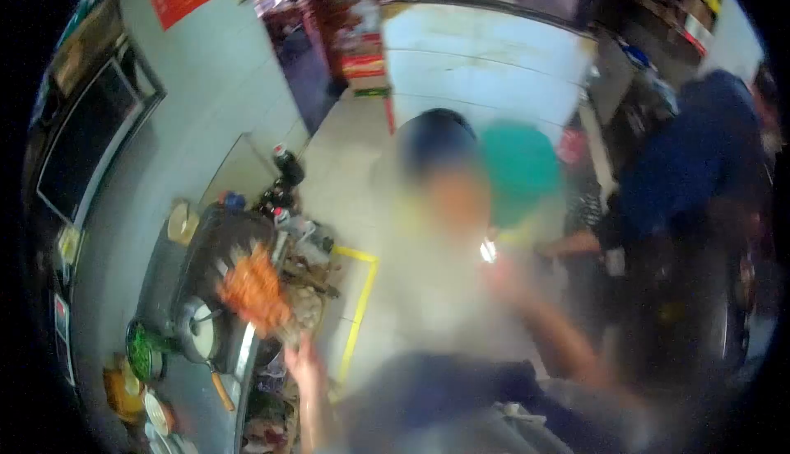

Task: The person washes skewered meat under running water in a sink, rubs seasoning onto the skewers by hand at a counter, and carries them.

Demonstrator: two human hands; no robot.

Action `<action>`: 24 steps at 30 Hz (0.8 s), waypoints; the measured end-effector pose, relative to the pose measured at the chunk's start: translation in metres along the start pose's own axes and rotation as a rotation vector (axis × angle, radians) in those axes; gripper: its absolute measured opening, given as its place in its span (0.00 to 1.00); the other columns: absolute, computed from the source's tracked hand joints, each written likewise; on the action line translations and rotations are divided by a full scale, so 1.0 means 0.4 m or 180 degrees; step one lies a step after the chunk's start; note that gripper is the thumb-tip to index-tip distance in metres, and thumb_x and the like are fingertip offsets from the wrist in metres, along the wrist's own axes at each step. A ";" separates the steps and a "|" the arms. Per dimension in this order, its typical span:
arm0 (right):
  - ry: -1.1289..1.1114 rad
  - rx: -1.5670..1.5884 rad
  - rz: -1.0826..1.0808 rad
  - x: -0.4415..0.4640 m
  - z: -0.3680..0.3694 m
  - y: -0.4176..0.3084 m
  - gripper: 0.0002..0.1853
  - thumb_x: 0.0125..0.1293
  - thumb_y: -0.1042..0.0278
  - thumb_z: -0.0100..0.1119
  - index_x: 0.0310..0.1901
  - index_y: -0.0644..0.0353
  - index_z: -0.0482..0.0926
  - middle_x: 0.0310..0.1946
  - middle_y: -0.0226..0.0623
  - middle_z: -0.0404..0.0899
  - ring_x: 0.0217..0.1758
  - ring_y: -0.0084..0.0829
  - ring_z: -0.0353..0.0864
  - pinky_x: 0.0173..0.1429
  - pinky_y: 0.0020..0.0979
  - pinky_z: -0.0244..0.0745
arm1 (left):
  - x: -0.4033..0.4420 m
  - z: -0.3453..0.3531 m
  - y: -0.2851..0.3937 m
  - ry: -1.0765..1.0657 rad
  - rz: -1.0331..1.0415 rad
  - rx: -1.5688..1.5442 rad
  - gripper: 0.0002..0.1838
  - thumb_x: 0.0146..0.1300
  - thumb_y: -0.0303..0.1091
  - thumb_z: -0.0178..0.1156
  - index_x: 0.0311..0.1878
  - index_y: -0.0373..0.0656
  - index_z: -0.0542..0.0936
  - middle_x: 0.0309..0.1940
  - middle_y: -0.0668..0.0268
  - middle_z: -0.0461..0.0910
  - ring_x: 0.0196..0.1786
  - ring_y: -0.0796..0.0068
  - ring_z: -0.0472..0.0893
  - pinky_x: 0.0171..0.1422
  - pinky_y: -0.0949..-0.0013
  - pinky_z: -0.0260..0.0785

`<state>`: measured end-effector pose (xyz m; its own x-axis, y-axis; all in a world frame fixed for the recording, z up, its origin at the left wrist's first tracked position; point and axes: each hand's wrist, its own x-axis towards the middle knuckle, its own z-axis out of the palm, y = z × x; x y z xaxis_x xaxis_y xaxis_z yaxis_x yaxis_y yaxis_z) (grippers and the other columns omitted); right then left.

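Note:
My left hand [304,363] is closed around the near end of a bundle of orange-red food [253,289]. It looks like skewers, but blur smears its outline. The bundle is over the edge of the counter at left, beside a pan of white liquid [203,335] with a spoon in it and a wooden handle. My right hand [502,277] is raised in the middle of the view, with a small bright white spot [488,251] by its fingertips. Blur hides its fingers, and whether it holds that bright thing is unclear.
On the left counter [197,413] stand a bowl of chopped greens [145,355] and white dishes [158,413]. Dark bottles [288,164] with red caps stand beyond. Yellow tape [362,298] marks the floor. A co-worker in dark blue [699,158] stands at right. A green container [518,170] is ahead.

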<state>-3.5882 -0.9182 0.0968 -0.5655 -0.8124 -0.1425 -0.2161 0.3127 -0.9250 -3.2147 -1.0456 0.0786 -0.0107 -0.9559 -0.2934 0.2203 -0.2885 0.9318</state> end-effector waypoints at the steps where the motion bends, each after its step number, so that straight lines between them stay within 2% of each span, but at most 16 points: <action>1: -0.0034 0.0012 0.0005 0.047 0.008 -0.037 0.07 0.67 0.62 0.49 0.39 0.55 0.73 0.17 0.16 0.60 0.17 0.13 0.57 0.19 0.21 0.52 | 0.062 0.052 0.030 0.0011 -0.0149 -0.0007 0.08 0.63 0.36 0.56 0.39 0.50 0.68 0.14 0.81 0.58 0.12 0.89 0.56 0.11 0.81 0.44; 2: -0.0046 0.0040 0.0038 0.097 0.006 -0.061 0.07 0.66 0.62 0.49 0.39 0.55 0.73 0.16 0.17 0.60 0.16 0.13 0.57 0.18 0.21 0.52 | 0.147 0.080 0.033 -0.0285 -0.0004 0.0049 0.06 0.63 0.34 0.55 0.39 0.50 0.68 0.14 0.81 0.59 0.12 0.89 0.58 0.11 0.80 0.47; 4: 0.0062 0.0339 0.0042 0.150 0.013 -0.100 0.07 0.66 0.62 0.50 0.39 0.55 0.73 0.16 0.18 0.61 0.14 0.14 0.56 0.17 0.21 0.51 | 0.256 0.184 0.065 -0.0338 -0.0227 0.0317 0.04 0.64 0.33 0.53 0.39 0.50 0.69 0.17 0.80 0.62 0.15 0.88 0.60 0.14 0.80 0.51; 5: 0.0152 0.0533 -0.0065 0.219 0.049 -0.149 0.07 0.66 0.62 0.50 0.39 0.55 0.73 0.16 0.19 0.61 0.14 0.14 0.56 0.17 0.21 0.51 | 0.359 0.194 0.058 -0.0730 0.0039 0.0050 0.06 0.63 0.30 0.55 0.42 0.45 0.70 0.26 0.79 0.65 0.19 0.91 0.57 0.20 0.82 0.45; 7: 0.0273 0.0539 -0.0208 0.340 0.024 -0.145 0.08 0.65 0.62 0.51 0.39 0.56 0.72 0.15 0.20 0.61 0.14 0.15 0.56 0.16 0.22 0.51 | 0.461 0.327 0.094 -0.0815 -0.0302 0.0194 0.05 0.63 0.30 0.53 0.42 0.46 0.70 0.23 0.79 0.64 0.18 0.90 0.57 0.17 0.82 0.45; 11: -0.0097 0.0320 -0.0360 0.717 0.060 -0.141 0.07 0.65 0.63 0.51 0.37 0.58 0.71 0.16 0.20 0.61 0.15 0.15 0.58 0.17 0.22 0.52 | 0.715 0.538 0.135 -0.0851 -0.0591 0.0095 0.05 0.63 0.28 0.51 0.42 0.46 0.71 0.18 0.78 0.64 0.15 0.88 0.57 0.14 0.82 0.46; 12: 0.0003 0.0201 -0.0754 0.577 0.062 -0.123 0.07 0.65 0.63 0.51 0.37 0.58 0.71 0.17 0.20 0.61 0.16 0.15 0.58 0.19 0.21 0.52 | 0.622 0.464 0.122 -0.1127 -0.0429 -0.0045 0.04 0.63 0.28 0.51 0.41 0.46 0.71 0.18 0.78 0.63 0.15 0.89 0.57 0.14 0.82 0.45; 13: -0.0106 0.0140 -0.0812 0.601 0.082 -0.127 0.07 0.65 0.64 0.51 0.36 0.58 0.71 0.17 0.20 0.61 0.18 0.14 0.58 0.20 0.21 0.53 | 0.603 0.377 0.116 -0.1168 -0.0335 -0.0172 0.04 0.63 0.28 0.51 0.40 0.46 0.72 0.18 0.78 0.63 0.15 0.89 0.58 0.14 0.82 0.45; 14: -0.0215 0.0081 -0.0872 0.626 0.100 -0.132 0.07 0.65 0.64 0.50 0.36 0.58 0.71 0.18 0.20 0.61 0.19 0.14 0.59 0.21 0.21 0.53 | 0.631 0.432 0.112 -0.0856 -0.0208 0.0072 0.03 0.63 0.28 0.51 0.39 0.46 0.72 0.17 0.78 0.62 0.15 0.89 0.57 0.14 0.82 0.45; 16: -0.0433 0.0045 -0.0484 0.714 0.098 -0.151 0.06 0.65 0.65 0.50 0.36 0.58 0.71 0.19 0.19 0.61 0.21 0.13 0.59 0.23 0.20 0.54 | 0.629 0.472 0.122 -0.0853 -0.0460 -0.0102 0.03 0.63 0.27 0.52 0.40 0.45 0.72 0.18 0.79 0.63 0.16 0.89 0.59 0.16 0.82 0.47; 17: -0.0646 0.0361 -0.0433 0.790 0.101 -0.145 0.07 0.65 0.65 0.50 0.35 0.58 0.71 0.20 0.19 0.62 0.22 0.13 0.59 0.24 0.20 0.54 | 0.646 0.505 0.123 -0.0818 -0.0610 -0.0217 0.04 0.63 0.28 0.52 0.40 0.45 0.72 0.18 0.79 0.63 0.17 0.90 0.59 0.17 0.82 0.47; 19: -0.0995 0.0975 -0.0401 0.852 0.101 -0.105 0.07 0.65 0.65 0.50 0.35 0.59 0.71 0.21 0.19 0.62 0.24 0.12 0.59 0.26 0.21 0.54 | 0.659 0.529 0.101 -0.0633 -0.0482 -0.0197 0.03 0.64 0.29 0.52 0.41 0.45 0.72 0.18 0.80 0.62 0.17 0.90 0.59 0.17 0.82 0.47; 20: -0.0830 0.0675 -0.0597 0.914 0.143 -0.039 0.07 0.65 0.65 0.50 0.32 0.58 0.71 0.20 0.18 0.63 0.23 0.12 0.59 0.25 0.21 0.53 | 0.694 0.532 0.072 -0.0569 -0.0302 -0.0075 0.03 0.64 0.29 0.52 0.40 0.45 0.72 0.18 0.80 0.62 0.17 0.90 0.58 0.17 0.81 0.47; 21: -0.0913 0.0731 -0.0559 0.952 0.157 -0.013 0.07 0.65 0.65 0.50 0.31 0.58 0.71 0.19 0.18 0.62 0.22 0.12 0.59 0.24 0.21 0.53 | 0.708 0.533 0.053 -0.0503 -0.0130 0.0017 0.03 0.65 0.29 0.52 0.40 0.45 0.72 0.18 0.80 0.62 0.17 0.90 0.58 0.17 0.81 0.47; 22: -0.0948 0.0793 -0.0513 0.982 0.174 0.002 0.07 0.64 0.65 0.50 0.31 0.57 0.71 0.18 0.18 0.62 0.22 0.11 0.58 0.24 0.21 0.53 | 0.726 0.515 0.041 -0.0684 -0.0223 -0.0043 0.03 0.65 0.30 0.53 0.40 0.45 0.72 0.19 0.80 0.63 0.19 0.91 0.59 0.19 0.81 0.47; 24: -0.0886 0.0876 -0.0325 1.029 0.198 0.014 0.06 0.64 0.65 0.50 0.31 0.56 0.72 0.16 0.18 0.61 0.20 0.12 0.58 0.23 0.21 0.53 | 0.766 0.507 0.003 -0.0571 0.0136 0.0225 0.05 0.65 0.32 0.52 0.41 0.44 0.72 0.16 0.80 0.61 0.15 0.89 0.57 0.17 0.81 0.46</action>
<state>-3.7590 -1.2898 0.0050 -0.3068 -0.9465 -0.1000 -0.0176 0.1107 -0.9937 -3.4155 -1.3500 0.0332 -0.1780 -0.9600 -0.2163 0.1553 -0.2445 0.9571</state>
